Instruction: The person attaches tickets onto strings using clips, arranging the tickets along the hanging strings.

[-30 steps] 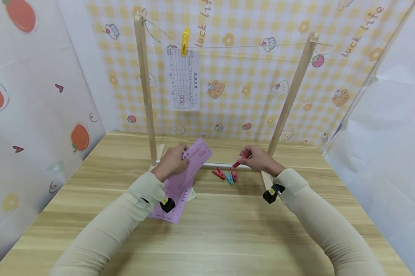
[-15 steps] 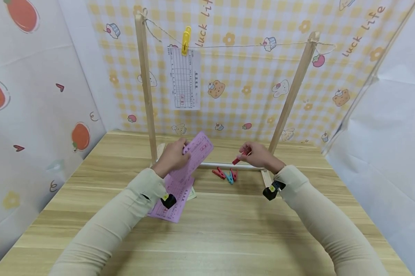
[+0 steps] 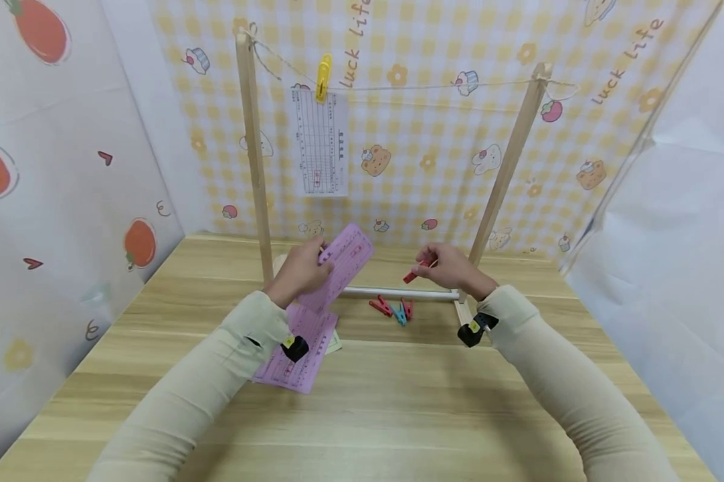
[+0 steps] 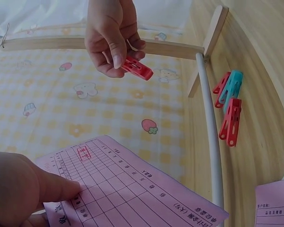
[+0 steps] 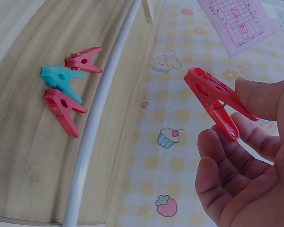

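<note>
On a table point(image 3: 398, 422), wooden frame point(image 3: 255, 154). Near its left post, raised, pink slip point(image 3: 346, 257), pinched in left hand point(image 3: 302, 270): best held flat and lightly, to avoid creasing. Apart from it, in right hand point(image 3: 450, 269), red clip point(image 5: 209, 96), gripped between thumb and fingers: squeeze handles evenly, nose turned towards the slip.

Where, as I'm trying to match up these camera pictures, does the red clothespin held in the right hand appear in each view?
Head: the red clothespin is a little right of and below center, in the right hand.
Left wrist: the red clothespin is in the upper middle.
Right wrist: the red clothespin is right of center.
Shared landmark: the blue clothespin lying on the table, toward the right in the left wrist view, the left in the right wrist view.
</note>
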Demonstrator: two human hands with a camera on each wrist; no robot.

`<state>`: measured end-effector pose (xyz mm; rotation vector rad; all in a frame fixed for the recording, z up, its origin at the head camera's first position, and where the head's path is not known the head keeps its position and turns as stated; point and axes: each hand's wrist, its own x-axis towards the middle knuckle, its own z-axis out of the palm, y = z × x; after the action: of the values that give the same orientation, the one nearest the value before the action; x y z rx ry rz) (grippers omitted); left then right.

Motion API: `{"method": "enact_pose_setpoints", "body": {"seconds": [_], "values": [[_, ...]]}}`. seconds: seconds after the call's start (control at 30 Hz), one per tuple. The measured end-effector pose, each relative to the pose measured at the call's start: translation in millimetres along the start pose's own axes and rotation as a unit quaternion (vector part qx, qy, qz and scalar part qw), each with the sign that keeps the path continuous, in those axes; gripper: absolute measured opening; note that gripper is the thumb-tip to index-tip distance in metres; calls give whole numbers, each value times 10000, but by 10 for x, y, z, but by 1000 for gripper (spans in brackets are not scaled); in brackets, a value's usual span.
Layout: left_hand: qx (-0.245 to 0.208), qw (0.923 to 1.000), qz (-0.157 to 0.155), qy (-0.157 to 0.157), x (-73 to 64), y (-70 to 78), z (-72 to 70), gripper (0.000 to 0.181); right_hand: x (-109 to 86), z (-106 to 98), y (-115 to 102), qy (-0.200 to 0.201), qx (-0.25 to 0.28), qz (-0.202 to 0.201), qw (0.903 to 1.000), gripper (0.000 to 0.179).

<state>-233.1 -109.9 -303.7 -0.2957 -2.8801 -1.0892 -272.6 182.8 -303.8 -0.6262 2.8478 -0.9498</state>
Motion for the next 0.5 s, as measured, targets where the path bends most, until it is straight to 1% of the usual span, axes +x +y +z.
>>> {"method": "enact_pose_setpoints", "body": {"seconds": [0.13,0.27,0.5], "values": [[50,9999,47,79,13,33,-24,23,13,-26,-29,69,-139,50,9999,26],[4,10000,-9,43,13,54,-50,22,22,-47,-54,139,-252,65,9996,23],[-62,9999,3,109,28,72,-70,21,31,-65,-93,233,-137,-53,9996,23]]}}
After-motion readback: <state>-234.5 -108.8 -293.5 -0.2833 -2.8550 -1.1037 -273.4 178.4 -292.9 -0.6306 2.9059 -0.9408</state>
